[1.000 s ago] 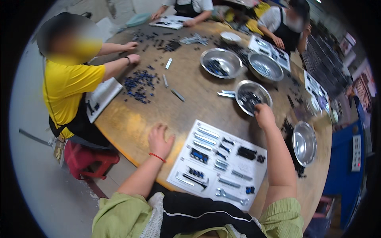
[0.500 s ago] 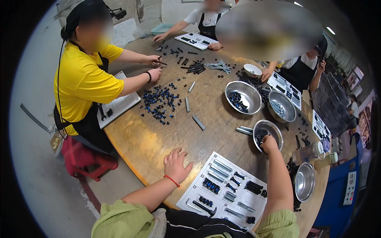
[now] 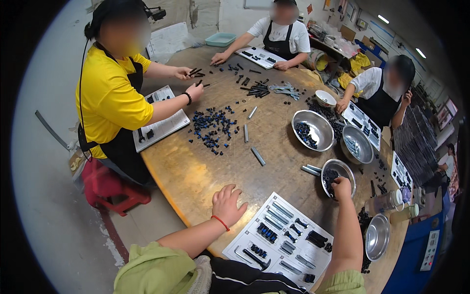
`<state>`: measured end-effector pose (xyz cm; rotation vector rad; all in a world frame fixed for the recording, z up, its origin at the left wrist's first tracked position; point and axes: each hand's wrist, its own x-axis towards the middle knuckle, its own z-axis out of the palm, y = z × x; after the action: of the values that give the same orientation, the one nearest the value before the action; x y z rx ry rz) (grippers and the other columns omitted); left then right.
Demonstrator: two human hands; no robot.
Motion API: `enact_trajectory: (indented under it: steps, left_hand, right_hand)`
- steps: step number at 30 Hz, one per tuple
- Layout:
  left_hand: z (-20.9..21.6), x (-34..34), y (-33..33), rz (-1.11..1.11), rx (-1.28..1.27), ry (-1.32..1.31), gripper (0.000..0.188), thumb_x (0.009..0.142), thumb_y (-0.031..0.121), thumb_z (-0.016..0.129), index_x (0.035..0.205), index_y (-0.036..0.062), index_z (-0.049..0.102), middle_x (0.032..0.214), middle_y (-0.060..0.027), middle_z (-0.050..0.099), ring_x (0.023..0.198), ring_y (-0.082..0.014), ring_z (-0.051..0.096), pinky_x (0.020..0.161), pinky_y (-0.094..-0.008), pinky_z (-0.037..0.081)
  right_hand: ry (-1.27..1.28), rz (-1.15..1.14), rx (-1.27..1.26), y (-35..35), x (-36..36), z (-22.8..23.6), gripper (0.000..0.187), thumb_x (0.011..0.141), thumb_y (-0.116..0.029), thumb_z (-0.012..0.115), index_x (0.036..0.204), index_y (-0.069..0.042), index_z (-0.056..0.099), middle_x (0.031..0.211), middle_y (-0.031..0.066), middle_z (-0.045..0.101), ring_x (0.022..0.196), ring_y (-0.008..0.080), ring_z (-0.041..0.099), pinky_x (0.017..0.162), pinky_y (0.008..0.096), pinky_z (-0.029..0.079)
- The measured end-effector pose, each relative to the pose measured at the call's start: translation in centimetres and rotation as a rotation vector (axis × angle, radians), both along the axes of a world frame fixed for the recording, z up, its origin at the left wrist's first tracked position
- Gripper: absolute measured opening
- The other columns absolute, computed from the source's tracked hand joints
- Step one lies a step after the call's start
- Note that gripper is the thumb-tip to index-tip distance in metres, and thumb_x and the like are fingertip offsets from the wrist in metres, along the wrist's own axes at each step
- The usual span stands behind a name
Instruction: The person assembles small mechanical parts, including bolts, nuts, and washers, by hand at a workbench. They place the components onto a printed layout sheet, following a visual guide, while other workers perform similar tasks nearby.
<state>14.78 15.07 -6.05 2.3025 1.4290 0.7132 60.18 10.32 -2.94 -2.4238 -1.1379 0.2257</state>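
My left hand [image 3: 228, 204] lies flat on the wooden table with its fingers spread, holding nothing. My right hand [image 3: 342, 187] reaches over the near rim of a metal bowl [image 3: 350, 172] of small black parts [image 3: 330, 176]. Its fingers are drawn together and point down into the bowl; whatever is between them is hidden. Between my forearms lies a white printed sheet [image 3: 238, 238]. Sorted on it are silver rods [image 3: 283, 209], black bolts [image 3: 267, 232], a hex key [image 3: 242, 256] and other hardware.
Loose blue-black bolts [image 3: 211, 128] and silver tubes [image 3: 258, 156] lie mid-table. More bowls [image 3: 313, 117] [image 3: 357, 143] stand beyond my right hand, another bowl [image 3: 377, 237] and jars [image 3: 385, 202] to its right. A person in yellow [image 3: 110, 93] holds black bolts; others sit across.
The whole view has shifted slightly. My right hand stays at the bowl, its fingers a little changed; my left hand rests as before. The person in yellow has moved their hands, showing several bolts.
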Motion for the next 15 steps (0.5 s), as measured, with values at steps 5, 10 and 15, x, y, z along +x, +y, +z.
enact_trajectory:
  steps: [5,10,15]
  left_hand:
    - [0.0,-0.1,-0.1,-0.010,-0.035,0.018,0.048,0.083,0.038,0.065,0.119,0.0084,0.061,0.137,-0.0141,0.047,0.132,-0.0283,0.037,0.109,-0.0450,0.023]
    - [-0.4,0.1,-0.1,-0.006,-0.007,0.017,0.046,0.083,0.037,0.066,0.118,0.0088,0.061,0.136,-0.0138,0.048,0.131,-0.0286,0.039,0.109,-0.0444,0.024]
    - [-0.3,0.1,-0.1,-0.014,-0.035,0.022,0.046,0.084,0.038,0.065,0.120,0.0090,0.061,0.137,-0.0134,0.047,0.132,-0.0280,0.038,0.110,-0.0441,0.023]
  right_hand:
    - [0.043,-0.030,0.083,-0.6,-0.9,1.0,0.022,0.074,-0.005,0.074,0.096,0.001,0.072,0.087,0.0178,0.071,0.081,0.0290,0.069,0.075,0.0376,0.053]
    - [0.023,-0.019,0.172,-1.4,-0.4,0.4,0.021,0.074,-0.004,0.074,0.094,0.003,0.070,0.081,0.0132,0.071,0.074,0.0220,0.068,0.070,0.0346,0.052]
    - [0.085,-0.075,0.239,-2.1,-0.8,0.7,0.018,0.076,-0.002,0.072,0.093,0.004,0.070,0.079,0.0115,0.070,0.072,0.0197,0.067,0.069,0.0325,0.052]
